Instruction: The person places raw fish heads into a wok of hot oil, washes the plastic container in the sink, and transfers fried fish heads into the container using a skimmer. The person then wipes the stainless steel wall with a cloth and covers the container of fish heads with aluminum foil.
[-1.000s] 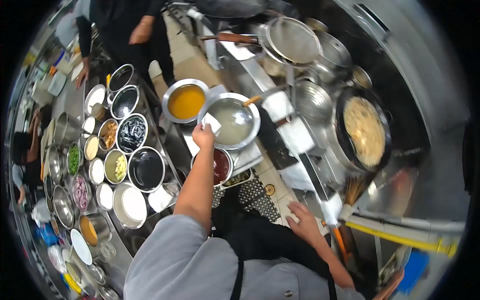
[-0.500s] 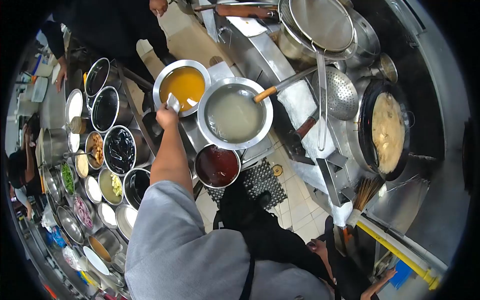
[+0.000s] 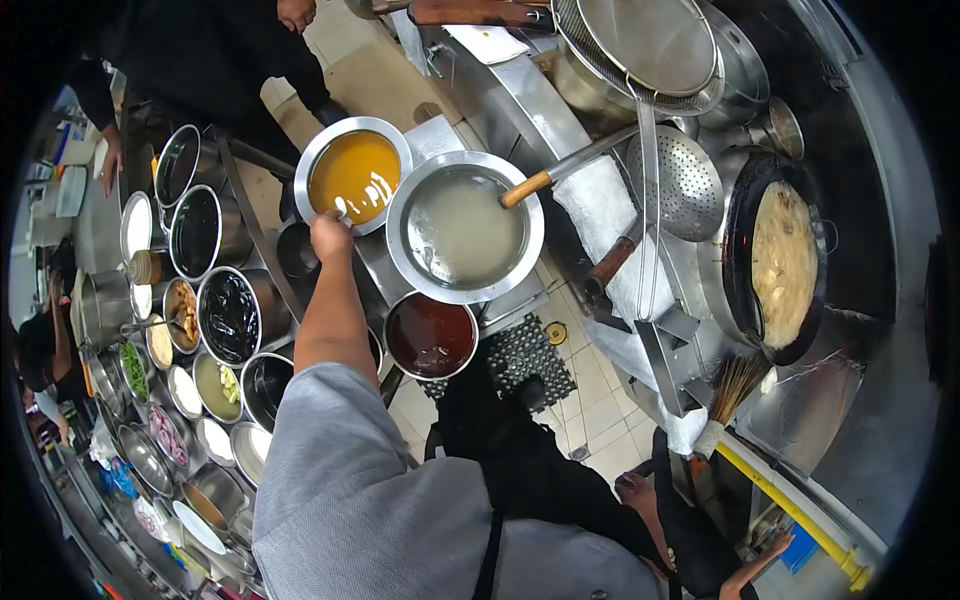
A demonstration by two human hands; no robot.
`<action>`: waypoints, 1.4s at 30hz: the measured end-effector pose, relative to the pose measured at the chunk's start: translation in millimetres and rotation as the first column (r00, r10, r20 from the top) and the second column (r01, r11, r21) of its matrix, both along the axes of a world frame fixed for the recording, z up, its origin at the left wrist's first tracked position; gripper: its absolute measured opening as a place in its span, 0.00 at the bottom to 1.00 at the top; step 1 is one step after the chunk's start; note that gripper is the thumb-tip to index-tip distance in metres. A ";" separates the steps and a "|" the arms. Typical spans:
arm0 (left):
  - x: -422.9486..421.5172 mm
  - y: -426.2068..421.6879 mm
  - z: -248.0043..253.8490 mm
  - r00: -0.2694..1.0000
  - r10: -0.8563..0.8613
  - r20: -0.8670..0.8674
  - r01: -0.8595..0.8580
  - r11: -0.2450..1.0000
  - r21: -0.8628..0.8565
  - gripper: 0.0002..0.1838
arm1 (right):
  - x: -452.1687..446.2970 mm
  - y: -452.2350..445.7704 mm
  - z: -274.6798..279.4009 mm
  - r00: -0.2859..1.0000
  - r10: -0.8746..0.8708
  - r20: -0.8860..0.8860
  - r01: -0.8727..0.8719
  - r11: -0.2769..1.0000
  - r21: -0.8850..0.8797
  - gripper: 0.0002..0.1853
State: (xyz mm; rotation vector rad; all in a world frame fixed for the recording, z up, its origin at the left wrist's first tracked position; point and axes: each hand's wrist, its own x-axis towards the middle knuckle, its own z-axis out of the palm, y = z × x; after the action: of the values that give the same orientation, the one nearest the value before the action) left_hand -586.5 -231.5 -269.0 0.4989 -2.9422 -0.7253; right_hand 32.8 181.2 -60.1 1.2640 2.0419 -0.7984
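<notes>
My left hand [image 3: 330, 236] is closed at the near rim of a metal pot [image 3: 303, 185] of orange-yellow liquid [image 3: 352, 172]. A small bit of white cloth [image 3: 341, 206] shows at the fingertips against the rim; most of it is hidden. Beside this pot is a wide steel bowl [image 3: 397, 262] of cloudy greyish liquid, with a wooden-handled ladle [image 3: 526, 188] resting over its edge. Below them stands a pot of dark red sauce [image 3: 432, 335]. My right hand is out of view.
Left, a counter carries several pots of dark sauce [image 3: 230, 315] and small ingredient tubs. Right, a wok [image 3: 783, 265] of bubbling oil sits on the range, near a perforated strainer [image 3: 680, 185] and a bamboo brush [image 3: 735, 390]. Co-workers [image 3: 190, 50] stand at top left and lower right [image 3: 705, 530].
The view has shifted slightly. My left hand sits a little lower on the pot's rim, and less of the white cloth shows. Bright reflections on the orange-yellow liquid have changed shape.
</notes>
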 end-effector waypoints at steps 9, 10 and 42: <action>-20.1 -0.6 24.4 0.991 -0.008 -0.134 0.017 0.998 0.064 0.12 | 10.4 13.1 -13.2 0.999 -0.019 -0.048 0.020 1.000 0.021 0.23; -18.9 4.1 31.7 0.994 0.044 -0.102 -0.032 0.993 0.115 0.12 | 19.9 14.6 -15.5 0.999 -0.024 -0.048 0.026 0.999 0.025 0.23; -22.3 -0.5 17.3 0.961 -0.267 -0.069 0.251 0.950 -0.186 0.09 | 51.2 13.1 -44.6 0.998 -0.067 0.008 0.067 0.998 0.014 0.24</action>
State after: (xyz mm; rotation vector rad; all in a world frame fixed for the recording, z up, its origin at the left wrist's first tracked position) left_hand -608.8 -232.0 -251.7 0.0613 -2.9760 -0.4862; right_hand 84.0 194.4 -104.7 1.3475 2.0101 -0.8097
